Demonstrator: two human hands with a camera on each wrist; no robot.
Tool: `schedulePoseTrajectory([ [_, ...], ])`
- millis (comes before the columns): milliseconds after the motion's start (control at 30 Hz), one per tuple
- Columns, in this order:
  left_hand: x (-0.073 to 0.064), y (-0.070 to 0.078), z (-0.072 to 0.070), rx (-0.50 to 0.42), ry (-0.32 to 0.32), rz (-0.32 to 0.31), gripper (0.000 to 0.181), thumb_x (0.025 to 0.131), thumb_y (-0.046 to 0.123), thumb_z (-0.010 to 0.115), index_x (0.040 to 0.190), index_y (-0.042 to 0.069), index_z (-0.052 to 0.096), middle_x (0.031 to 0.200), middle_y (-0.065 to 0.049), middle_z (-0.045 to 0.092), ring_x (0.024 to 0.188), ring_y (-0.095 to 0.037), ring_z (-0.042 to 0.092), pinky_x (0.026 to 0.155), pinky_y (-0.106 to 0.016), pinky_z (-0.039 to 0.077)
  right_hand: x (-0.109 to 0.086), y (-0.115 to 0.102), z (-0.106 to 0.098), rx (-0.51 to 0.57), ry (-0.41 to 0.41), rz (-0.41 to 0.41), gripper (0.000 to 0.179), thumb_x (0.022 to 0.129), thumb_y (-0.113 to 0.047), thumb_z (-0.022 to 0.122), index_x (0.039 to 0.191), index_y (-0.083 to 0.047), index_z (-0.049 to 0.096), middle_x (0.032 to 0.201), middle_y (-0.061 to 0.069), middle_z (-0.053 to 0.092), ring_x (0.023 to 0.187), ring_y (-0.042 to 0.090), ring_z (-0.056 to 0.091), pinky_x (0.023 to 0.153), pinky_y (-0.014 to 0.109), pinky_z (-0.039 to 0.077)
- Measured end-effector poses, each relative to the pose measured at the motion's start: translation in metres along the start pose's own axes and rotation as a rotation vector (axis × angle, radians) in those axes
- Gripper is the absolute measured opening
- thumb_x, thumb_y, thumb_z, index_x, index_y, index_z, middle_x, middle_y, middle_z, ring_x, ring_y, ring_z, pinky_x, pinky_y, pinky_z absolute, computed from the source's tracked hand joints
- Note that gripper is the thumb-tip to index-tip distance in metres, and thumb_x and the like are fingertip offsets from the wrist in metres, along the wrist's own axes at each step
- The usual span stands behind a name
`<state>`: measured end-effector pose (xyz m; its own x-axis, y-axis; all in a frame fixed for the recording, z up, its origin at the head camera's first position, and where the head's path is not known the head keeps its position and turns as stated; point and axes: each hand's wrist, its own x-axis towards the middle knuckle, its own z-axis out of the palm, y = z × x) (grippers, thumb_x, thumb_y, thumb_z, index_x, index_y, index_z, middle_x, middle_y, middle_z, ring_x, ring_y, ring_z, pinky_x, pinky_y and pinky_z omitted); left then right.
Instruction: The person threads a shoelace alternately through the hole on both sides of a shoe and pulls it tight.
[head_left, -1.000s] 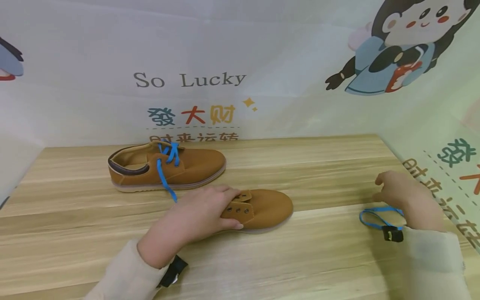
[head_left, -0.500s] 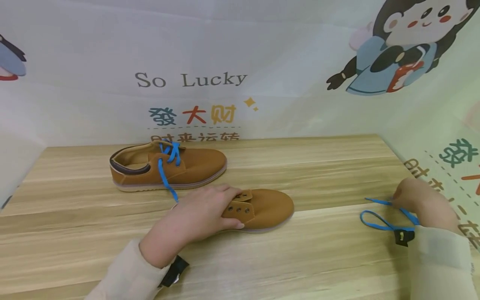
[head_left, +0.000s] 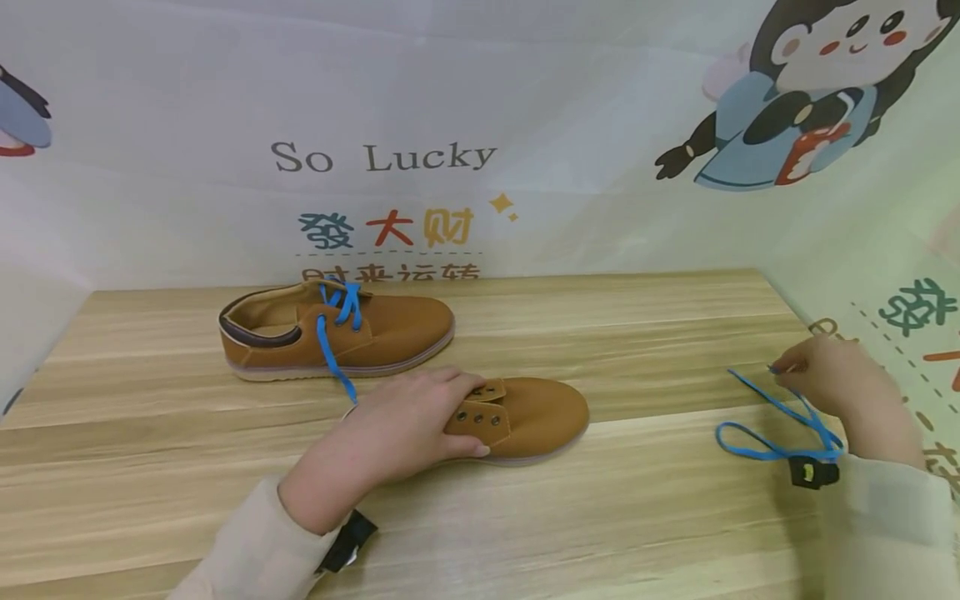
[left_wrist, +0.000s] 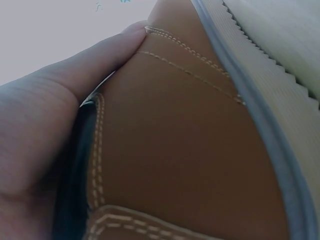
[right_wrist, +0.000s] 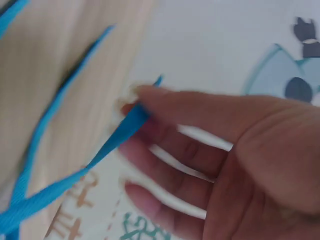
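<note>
Loose lace: one blue loose lace [head_left: 825, 433] has been lifted further since half a second earlier; its free tip is seen higher in the head view, while both shoes and the left hand have been kept in place.
Right hand: the right hand [head_left: 851, 396] is raised at the right of the bench [head_left: 637, 517]; one lace end is pinched between thumb and fingers, its tip left protruding.
Lace shape: one loop is formed beside the black wrist device [head_left: 814, 473].
Left hand: the near shoe [head_left: 547, 417] is gripped by the left hand [head_left: 397, 421], the thumb laid along its near side.
Shoes: two brown ones are counted, both with toes pointed right; the near shoe is set in front of the far shoe [head_left: 405, 333].
Eyelets: three eyelets [head_left: 478, 419] are shown on the near flap.
Fitted lace: one blue fitted lace [head_left: 325, 342] is threaded through the far shoe, one end hanging down its side.
Sleeves: two pale sleeves [head_left: 247, 542] are worn.
</note>
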<state>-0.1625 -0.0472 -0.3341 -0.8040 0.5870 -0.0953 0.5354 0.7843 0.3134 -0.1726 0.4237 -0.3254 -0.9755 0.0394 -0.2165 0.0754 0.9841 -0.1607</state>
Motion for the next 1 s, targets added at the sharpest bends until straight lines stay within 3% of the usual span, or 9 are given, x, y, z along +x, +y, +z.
schedulePoseTrajectory([
  [233,0.001,-0.003,0.001,-0.021,-0.015,-0.010,0.071,0.087,0.051,0.076,0.145,0.015,0.054,0.145,-0.004,0.059,0.136,-0.027,0.055,0.111,-0.049,0.045,-0.005,-0.037,-0.008,0.132,0.169,-0.135,0.034,0.101,-0.021,0.062,0.123,0.004,0.069,0.111,0.026,0.074,0.100,0.043,0.070,0.080,0.053,0.055],
  [333,0.001,-0.004,0.001,-0.034,-0.017,-0.018,0.072,0.087,0.052,0.076,0.145,0.016,0.054,0.145,-0.004,0.059,0.136,-0.027,0.055,0.111,-0.049,0.045,-0.009,-0.058,-0.010,0.176,0.227,-0.172,0.032,0.099,-0.023,0.066,0.121,0.000,0.072,0.109,0.022,0.075,0.089,0.017,0.073,0.075,0.036,0.055],
  [400,0.002,-0.005,0.002,-0.037,-0.014,-0.013,0.072,0.086,0.052,0.076,0.145,0.015,0.054,0.145,-0.004,0.059,0.135,-0.027,0.056,0.111,-0.049,0.045,-0.012,-0.072,-0.011,0.223,0.261,-0.200,0.029,0.098,-0.023,0.069,0.117,-0.002,0.074,0.106,0.021,0.076,0.084,-0.002,0.068,0.070,0.024,0.052],
  [500,0.002,-0.005,0.002,-0.040,-0.010,-0.010,0.072,0.086,0.052,0.076,0.144,0.016,0.055,0.144,-0.003,0.059,0.135,-0.026,0.056,0.110,-0.049,0.046,-0.018,-0.092,-0.012,0.296,0.310,-0.269,0.019,0.094,-0.018,0.073,0.107,-0.004,0.077,0.097,0.015,0.078,0.076,-0.015,0.059,0.065,0.013,0.048],
  [633,0.001,-0.006,0.002,-0.040,-0.005,-0.009,0.071,0.086,0.053,0.076,0.144,0.017,0.055,0.144,-0.003,0.059,0.134,-0.026,0.056,0.110,-0.049,0.046,-0.028,-0.115,-0.013,0.416,0.303,-0.371,0.010,0.092,-0.011,0.074,0.099,-0.007,0.078,0.086,-0.004,0.077,0.073,-0.006,0.066,0.067,0.011,0.050],
  [767,0.001,-0.007,0.002,-0.033,-0.001,0.004,0.071,0.086,0.053,0.076,0.144,0.017,0.056,0.142,-0.002,0.060,0.133,-0.026,0.058,0.108,-0.048,0.048,-0.039,-0.133,-0.012,0.537,0.255,-0.420,0.010,0.093,-0.008,0.073,0.102,-0.006,0.076,0.082,-0.018,0.074,0.074,0.001,0.072,0.071,0.012,0.054],
  [1000,0.001,-0.007,0.002,-0.009,0.034,0.066,0.063,0.089,0.052,0.073,0.140,0.017,0.059,0.137,-0.003,0.063,0.124,-0.025,0.063,0.103,-0.045,0.052,-0.049,-0.164,0.004,0.699,0.117,-0.518,0.018,0.092,-0.005,0.072,0.110,-0.005,0.074,0.086,-0.008,0.077,0.077,0.007,0.073,0.072,0.022,0.059],
])
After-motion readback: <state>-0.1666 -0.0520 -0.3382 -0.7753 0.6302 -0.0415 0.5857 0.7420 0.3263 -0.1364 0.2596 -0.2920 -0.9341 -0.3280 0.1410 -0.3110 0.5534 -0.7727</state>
